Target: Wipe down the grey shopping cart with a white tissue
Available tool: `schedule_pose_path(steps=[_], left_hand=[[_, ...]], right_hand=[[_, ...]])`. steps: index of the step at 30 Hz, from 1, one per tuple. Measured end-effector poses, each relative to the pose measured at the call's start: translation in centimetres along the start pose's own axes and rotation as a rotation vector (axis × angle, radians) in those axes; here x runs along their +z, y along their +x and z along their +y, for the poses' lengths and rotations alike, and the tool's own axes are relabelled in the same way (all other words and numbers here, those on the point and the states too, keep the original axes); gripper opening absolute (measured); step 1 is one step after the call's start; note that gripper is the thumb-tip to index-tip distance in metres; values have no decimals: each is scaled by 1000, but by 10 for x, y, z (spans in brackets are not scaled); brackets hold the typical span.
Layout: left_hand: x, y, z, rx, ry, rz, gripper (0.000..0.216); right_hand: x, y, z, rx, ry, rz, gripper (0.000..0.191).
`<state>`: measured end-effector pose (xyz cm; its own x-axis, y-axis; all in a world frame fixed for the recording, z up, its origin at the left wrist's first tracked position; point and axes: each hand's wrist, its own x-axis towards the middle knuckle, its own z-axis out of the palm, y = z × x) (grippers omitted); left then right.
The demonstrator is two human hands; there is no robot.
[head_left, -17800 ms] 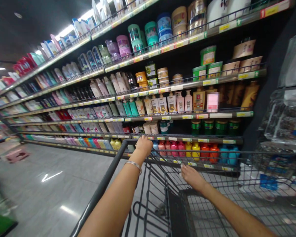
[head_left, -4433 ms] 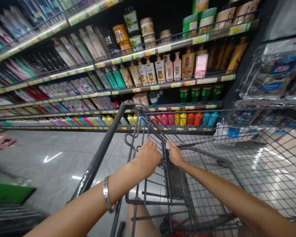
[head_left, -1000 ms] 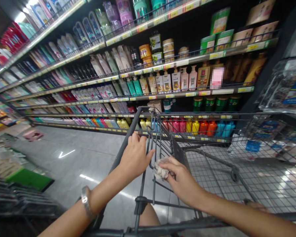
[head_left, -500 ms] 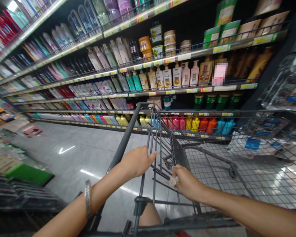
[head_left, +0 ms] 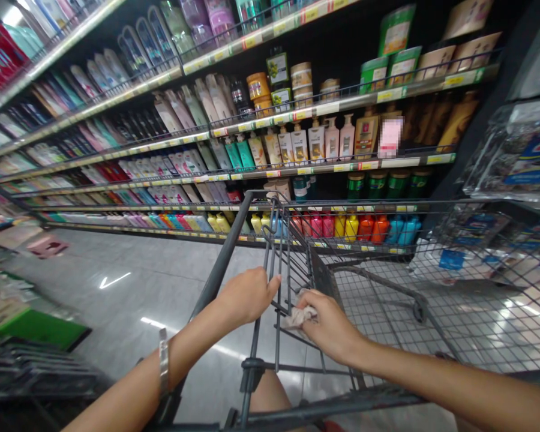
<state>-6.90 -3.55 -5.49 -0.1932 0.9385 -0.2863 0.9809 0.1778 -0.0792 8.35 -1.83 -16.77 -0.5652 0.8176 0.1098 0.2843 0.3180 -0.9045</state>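
1. Head view, left hand: the left hand [head_left: 245, 295] is closed around a thin bar of the shopping cart [head_left: 220, 259], thumb pointing up; a flat, shiny metal bracelet [head_left: 164, 363] circles the wrist.
2. Right hand: the right hand [head_left: 330, 327] pinches a pale, crumpled cloth [head_left: 303, 316] of soft, creased texture, near the left hand; whether it touches the bars cannot be told.
3. Cart: dark grey, with a smooth round handle tube and a wire-mesh basket, on a glossy grey floor [head_left: 171, 270].
4. Beyond: pump bottles [head_left: 299, 146] and round green tubs [head_left: 396, 30] stand on wire-fronted shelves; glossy plastic packs [head_left: 531, 156] hang at right.
5. Labels: yellow and white price tags [head_left: 390, 95] line the shelf edges; the small print is too blurred to read.
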Motion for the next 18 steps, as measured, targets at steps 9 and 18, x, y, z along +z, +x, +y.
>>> schedule_pose_path(steps=[9,18], left_hand=[[-1,-1,3,-5,4,-27,52],[1,-2,3,-3,17,-34,49]], right_hand=[[2,-12,-15,-257,95,85,30],[-10,-16,12,-520,-225,-352,20]])
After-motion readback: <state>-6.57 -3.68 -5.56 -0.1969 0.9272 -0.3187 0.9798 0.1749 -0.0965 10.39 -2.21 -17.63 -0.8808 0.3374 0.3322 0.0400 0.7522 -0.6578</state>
